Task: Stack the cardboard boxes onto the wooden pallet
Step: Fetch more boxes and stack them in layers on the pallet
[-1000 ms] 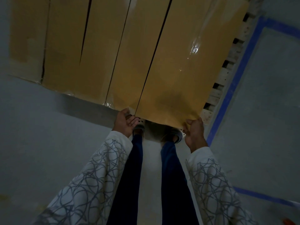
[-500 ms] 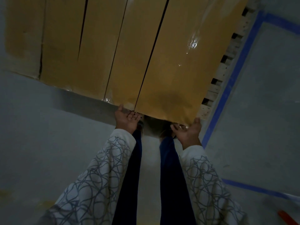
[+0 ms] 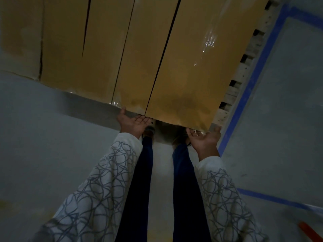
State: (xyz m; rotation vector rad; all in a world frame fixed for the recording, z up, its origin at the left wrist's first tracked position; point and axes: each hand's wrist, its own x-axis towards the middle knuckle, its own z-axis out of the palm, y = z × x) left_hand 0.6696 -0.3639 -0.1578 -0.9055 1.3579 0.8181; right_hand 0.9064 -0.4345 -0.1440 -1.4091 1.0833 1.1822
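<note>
Several tan cardboard boxes stand side by side, wrapped in glossy tape. The rightmost box (image 3: 188, 67) is nearest me; another box (image 3: 139, 58) sits to its left. The light wooden pallet (image 3: 244, 74) shows only along their right side. My left hand (image 3: 132, 122) is palm up, thumb and fingertips touching the near bottom edge where these two boxes meet. Palm up as well, my right hand (image 3: 203, 139) has its fingers spread just below the rightmost box's near corner and holds nothing.
Blue floor tape (image 3: 251, 81) runs along the pallet's right side and turns across the grey floor at lower right. An orange object (image 3: 309, 231) lies at the bottom right corner. My legs and shoes stand right against the boxes' near edge.
Both hands have let go of the rightmost box's near edge and turned palm up. The right hand has dropped slightly away from the corner. The boxes have not shifted.
</note>
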